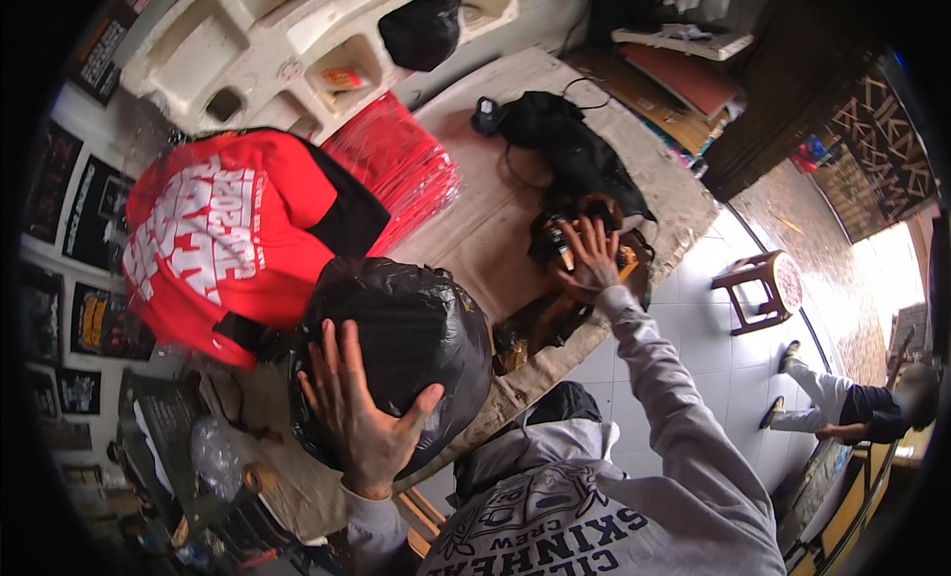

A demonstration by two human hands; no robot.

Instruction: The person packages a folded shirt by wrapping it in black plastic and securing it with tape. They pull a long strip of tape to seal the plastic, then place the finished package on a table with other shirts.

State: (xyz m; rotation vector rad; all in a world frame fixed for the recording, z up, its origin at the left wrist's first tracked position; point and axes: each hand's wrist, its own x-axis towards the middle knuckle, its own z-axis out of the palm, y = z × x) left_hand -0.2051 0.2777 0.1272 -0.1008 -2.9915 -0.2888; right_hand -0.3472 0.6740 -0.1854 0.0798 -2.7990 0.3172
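My left hand [368, 412] lies with fingers spread on a bulging black plastic bag [461, 338] at the table's near edge. Dark cloth or plastic shows at the bag's top. My right hand [593, 260] rests, fingers spread, on a crumpled heap of dark plastic with orange-brown parts [631, 260] at the table's right edge. A red and black printed shirt [230, 227] lies left of the bag. Behind it is a stack of red items in clear plastic [401, 160]. A black cloth item [565, 130] lies beyond my right hand.
A white moulded tray with compartments [282, 34] stands behind the cloth-covered table [461, 238], holding a black bag [422, 30]. A brown stool [773, 282] stands on the tiled floor at right, near another person [869, 409]. A roll of brown tape [260, 478] lies at lower left.
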